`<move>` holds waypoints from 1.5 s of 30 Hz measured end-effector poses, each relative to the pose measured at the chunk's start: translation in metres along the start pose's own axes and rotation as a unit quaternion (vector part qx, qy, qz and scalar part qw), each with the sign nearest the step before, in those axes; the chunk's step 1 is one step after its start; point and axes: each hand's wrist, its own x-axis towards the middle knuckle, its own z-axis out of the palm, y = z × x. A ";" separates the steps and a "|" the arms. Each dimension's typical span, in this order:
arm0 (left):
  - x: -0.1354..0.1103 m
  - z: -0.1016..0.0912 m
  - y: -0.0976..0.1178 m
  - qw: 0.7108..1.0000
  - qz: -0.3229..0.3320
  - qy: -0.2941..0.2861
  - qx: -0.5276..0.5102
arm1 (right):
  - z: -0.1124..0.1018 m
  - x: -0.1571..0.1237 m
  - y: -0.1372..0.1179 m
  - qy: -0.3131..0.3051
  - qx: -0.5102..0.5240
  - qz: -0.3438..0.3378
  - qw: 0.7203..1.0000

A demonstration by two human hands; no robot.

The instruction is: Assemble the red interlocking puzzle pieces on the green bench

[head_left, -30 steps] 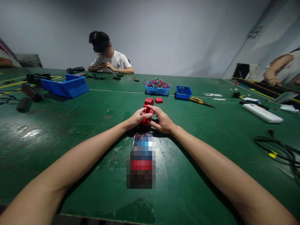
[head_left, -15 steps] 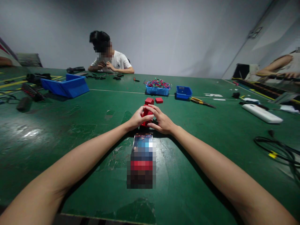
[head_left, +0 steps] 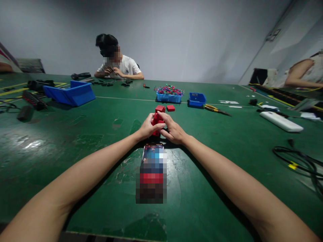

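Note:
Both hands meet around a red block-like piece [head_left: 156, 119] at the middle of the table, just beyond a phone. My left hand [head_left: 146, 128] is closed on its left side, with the thumb across the near face. My right hand [head_left: 174, 129] curls around it from the right, fingers touching its top. Much of the piece is hidden by fingers, so its exact kind cannot be made out. Right behind it shows a red block [head_left: 160, 108]; whether the two are joined I cannot tell. A flat red piece [head_left: 171, 108] lies just to the right.
The phone [head_left: 152, 154] lies below my hands, its screen lit and partly pixelated. Farther off are a blue bin of coloured wires [head_left: 169, 97], a small blue bin [head_left: 197, 100], yellow-handled pliers [head_left: 213, 108], a large blue bin [head_left: 73, 94] and a white bar [head_left: 281, 121]. A co-worker [head_left: 128, 65] sits opposite.
My right hand's fingers have closed in slightly around the red piece; the left hand keeps its hold. At the far right, another person's arm has shifted.

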 end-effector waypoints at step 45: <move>0.000 0.001 -0.004 1.000 0.000 -0.006 -0.010 | -0.026 0.024 0.088 0.017 -0.310 0.270 0.912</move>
